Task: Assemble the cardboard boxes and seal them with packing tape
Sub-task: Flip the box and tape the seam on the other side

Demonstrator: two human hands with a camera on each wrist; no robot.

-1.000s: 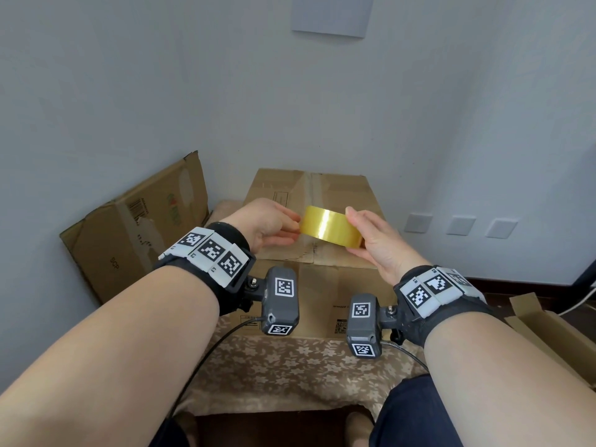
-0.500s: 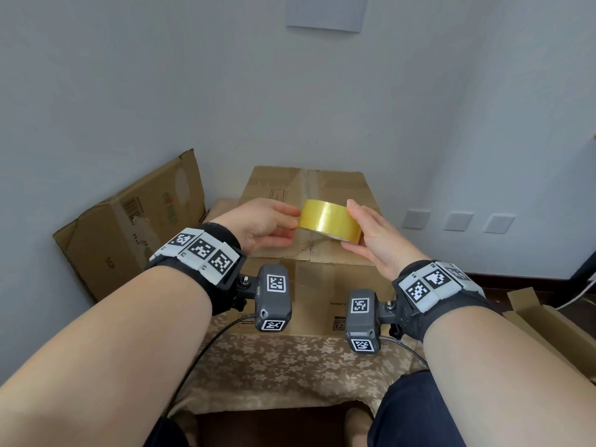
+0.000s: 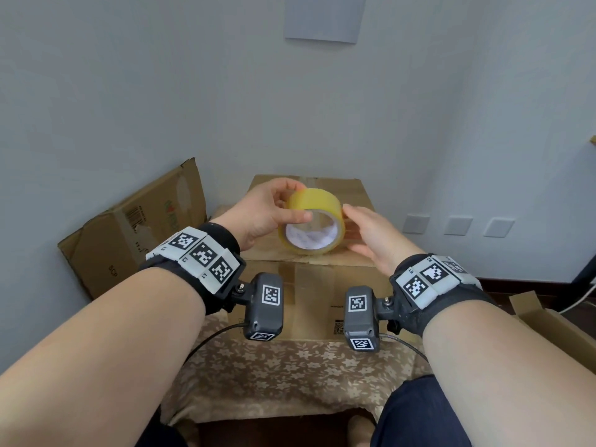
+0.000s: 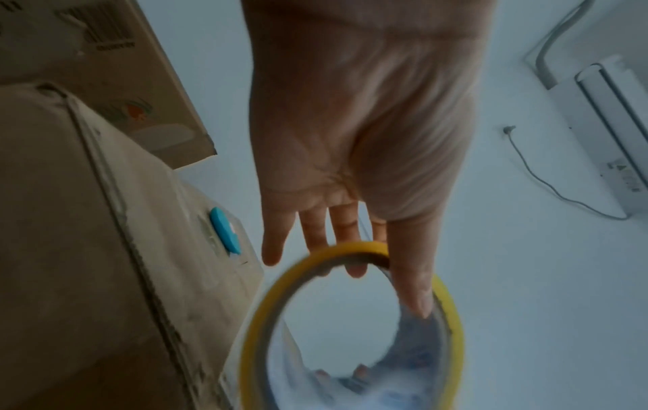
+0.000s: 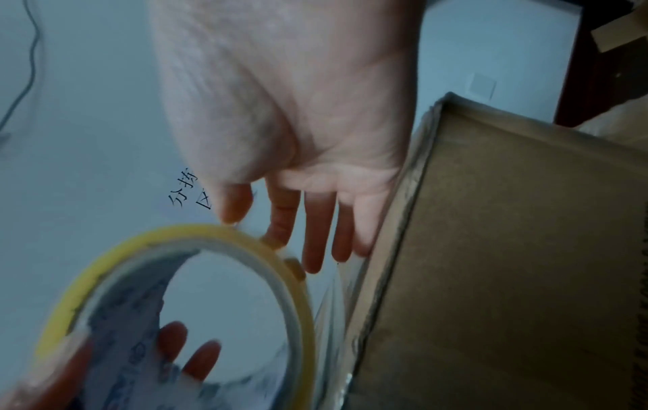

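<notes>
Left hand (image 3: 264, 214), thumb inside the core and fingers over the rim, pinching yellow tape roll (image 3: 311, 225) above closed cardboard box (image 3: 322, 285); right hand (image 3: 374, 240), fingers straight, spread beside roll; flattened carton (image 3: 129, 233) leaning left.

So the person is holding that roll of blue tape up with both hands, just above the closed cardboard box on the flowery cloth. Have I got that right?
Nearly. The tape roll is yellow, not blue, as the head view shows plainly. The rest stands: the left hand grips it, the right hand touches its other side with straight fingers, above the closed cardboard box on the flowery cloth.
</notes>
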